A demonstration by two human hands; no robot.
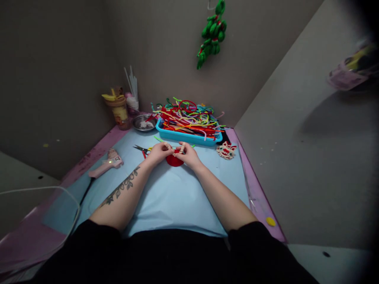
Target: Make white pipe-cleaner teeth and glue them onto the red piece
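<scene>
Near the middle of the table, my left hand point(160, 152) and my right hand point(188, 154) are closed on the two sides of a red and cream pipe-cleaner piece point(177, 151). Cream twisted strands stick up from it between my fingertips. Below the fingers shows a round red part point(174, 161); whether it is joined to the piece I cannot tell. Scissors point(141, 149) with dark blades lie just beyond my left hand, beside red and yellow handles. A green pipe cleaner point(159, 139) pokes out behind the hands.
A blue basket point(189, 137) heaped with colourful pipe cleaners stands behind my hands. A metal bowl point(144, 123) is left of it. A pink glue gun point(107, 165) with a cord lies at left. A cream and red pipe-cleaner figure point(226, 150) lies at right. Walls enclose the table.
</scene>
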